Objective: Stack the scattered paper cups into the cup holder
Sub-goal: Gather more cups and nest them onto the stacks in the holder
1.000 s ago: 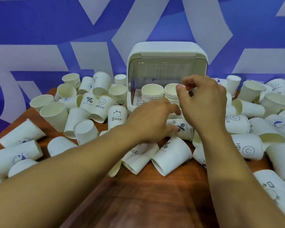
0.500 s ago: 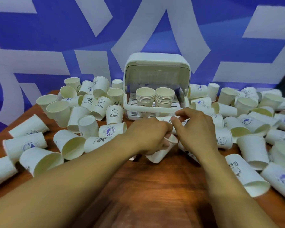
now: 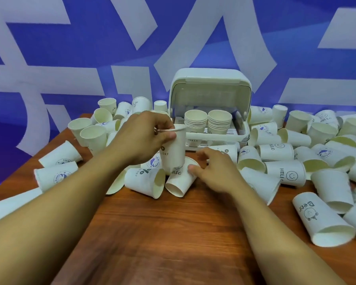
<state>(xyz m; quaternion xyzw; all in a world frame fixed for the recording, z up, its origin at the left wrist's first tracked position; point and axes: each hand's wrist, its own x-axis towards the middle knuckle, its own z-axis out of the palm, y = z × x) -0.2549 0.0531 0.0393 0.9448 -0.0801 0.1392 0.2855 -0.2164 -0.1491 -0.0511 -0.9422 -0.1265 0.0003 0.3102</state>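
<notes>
Left hand risen, pinching DAY cup by rim before cup holder, upright for nesting; right hand slack, touching HELLO cup

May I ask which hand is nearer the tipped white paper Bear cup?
Right. The right hand is left of the white paper Bear cup; the left hand is farther left.

Near table edge is left bare, passage open | cup holder mouth is half filled by two stacks | approach is blocked by toppled cups | both flanks are crowded by scattered cups
</notes>
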